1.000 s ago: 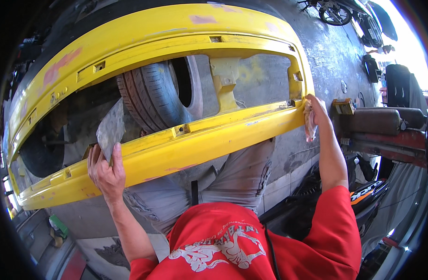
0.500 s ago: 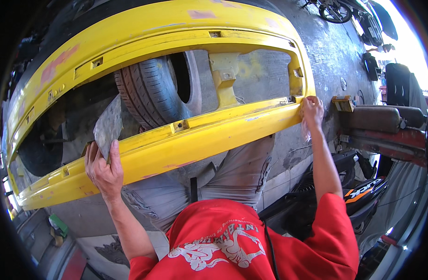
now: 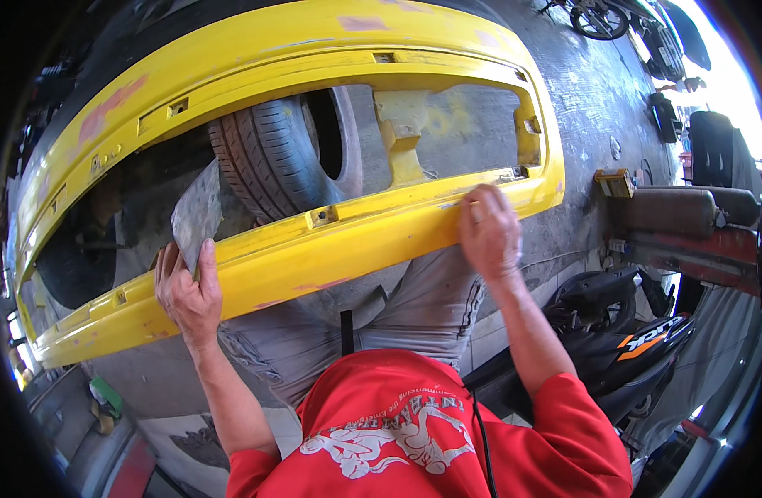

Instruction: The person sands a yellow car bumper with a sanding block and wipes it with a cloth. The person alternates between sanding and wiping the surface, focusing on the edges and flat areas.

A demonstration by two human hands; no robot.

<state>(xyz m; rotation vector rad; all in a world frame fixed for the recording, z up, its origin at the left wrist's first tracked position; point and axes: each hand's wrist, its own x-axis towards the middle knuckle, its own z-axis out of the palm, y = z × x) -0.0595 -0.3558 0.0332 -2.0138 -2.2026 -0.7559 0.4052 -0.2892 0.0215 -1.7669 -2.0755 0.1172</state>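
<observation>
A large yellow car bumper [image 3: 356,241] with pink and bare patches spans the view in front of me. My left hand [image 3: 188,290] rests against its near bar. Between that hand's thumb and fingers is the lower end of a thin, smudged grey plate [image 3: 197,207], which stands tilted upward. My right hand [image 3: 490,236] presses on the near bar's face, left of the bumper's right corner. Its fingers are curled together, and whatever they hold is hidden.
A tire [image 3: 273,158] lies behind the near bar, seen through the bumper's opening. Right of me are a black and orange scooter [image 3: 622,349], a padded brown seat [image 3: 663,212] and a small yellow tin [image 3: 615,183]. A motorcycle wheel [image 3: 598,21] shows far right.
My right hand has moved left along the near bar from the bumper's right corner. A pale, thin thing that hung below it no longer shows. My left hand and the plate stay nearly in place.
</observation>
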